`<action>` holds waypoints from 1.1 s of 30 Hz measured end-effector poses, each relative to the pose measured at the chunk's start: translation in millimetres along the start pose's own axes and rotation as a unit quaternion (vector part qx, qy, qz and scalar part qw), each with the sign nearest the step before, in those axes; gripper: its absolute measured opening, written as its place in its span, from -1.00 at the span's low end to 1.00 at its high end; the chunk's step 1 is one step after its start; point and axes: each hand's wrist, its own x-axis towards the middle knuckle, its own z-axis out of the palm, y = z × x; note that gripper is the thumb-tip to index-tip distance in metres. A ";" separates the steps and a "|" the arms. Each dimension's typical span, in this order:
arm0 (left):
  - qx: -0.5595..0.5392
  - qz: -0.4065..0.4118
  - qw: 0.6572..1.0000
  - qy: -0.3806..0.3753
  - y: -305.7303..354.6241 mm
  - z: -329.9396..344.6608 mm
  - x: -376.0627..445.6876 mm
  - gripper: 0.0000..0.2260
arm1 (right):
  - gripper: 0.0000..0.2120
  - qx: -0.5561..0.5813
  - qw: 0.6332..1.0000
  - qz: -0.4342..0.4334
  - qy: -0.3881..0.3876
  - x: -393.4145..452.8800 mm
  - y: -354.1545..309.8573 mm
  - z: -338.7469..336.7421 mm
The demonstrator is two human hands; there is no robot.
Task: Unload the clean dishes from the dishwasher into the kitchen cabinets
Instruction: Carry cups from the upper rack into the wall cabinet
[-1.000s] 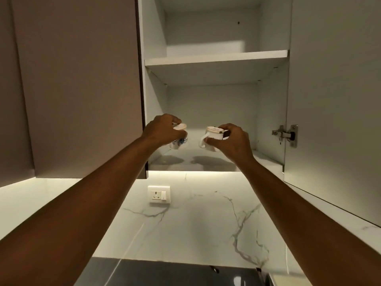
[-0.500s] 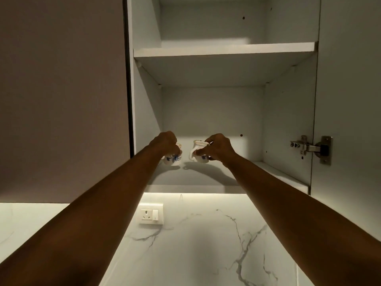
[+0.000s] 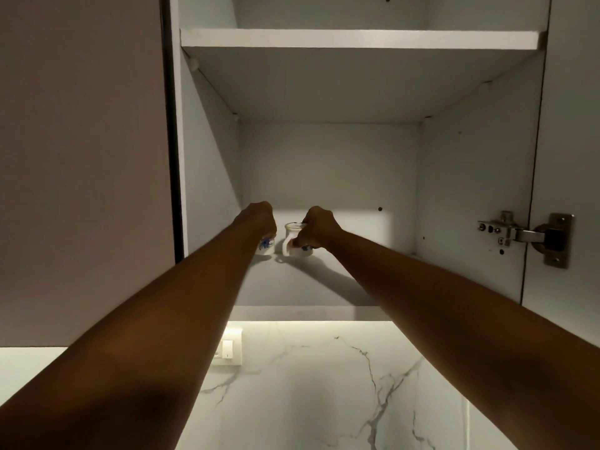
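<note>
- The left hand (image 3: 258, 219) is curled over the top of a small white china cup with a blue flower on its side (image 3: 265, 246). The hand grips it from above, so only the bottom part of the cup shows.
- The right hand (image 3: 319, 227) is curled round a second small white china cup with a loop handle (image 3: 297, 243). Its fingers pinch the rim and side.
- Both cups are deep inside the open white kitchen cabinet (image 3: 328, 164), on or just above its lower white shelf (image 3: 308, 287). I cannot tell if their bottoms touch the shelf yet, but dark shadows lie right under them, so I think they are very close.
- The cups stand upright, mouths up, just beside each other with a thin gap between them.
- The handle of the right cup sticks out toward the left cup, so that side is the tight one.
- Each cup hangs straight below its own hand, so I think the next move is a short set-down, then letting go by lifting the fingers up and pulling back toward the body.
- Each hand is nearest to its own cup, so they need not cross.
</note>
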 end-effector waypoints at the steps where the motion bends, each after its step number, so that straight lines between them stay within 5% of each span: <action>1: 0.003 0.002 1.000 -0.001 3.2 1.6 1.5 -0.74 | -0.55 -0.001 1.000 0.005 -0.003 1.8 2.8 -0.4; 10: 0.000 -0.013 1.000 -0.019 5.2 14.1 15.3 -0.67 | -0.54 -0.020 0.999 0.027 -0.029 13.4 15.4 3.2; 13: 0.014 0.000 1.000 -0.022 -1.0 16.9 17.6 -0.79 | -0.58 -0.018 0.999 0.026 -0.024 17.5 20.0 8.6; 22: 0.017 0.015 1.000 0.013 -21.8 29.4 19.3 -0.65 | -0.66 -0.036 0.999 0.019 -0.003 22.0 25.1 19.8; 33: 0.026 0.015 0.998 0.049 -13.9 14.5 0.4 -0.50 | -0.31 -0.021 1.000 0.011 0.014 5.0 24.3 -1.6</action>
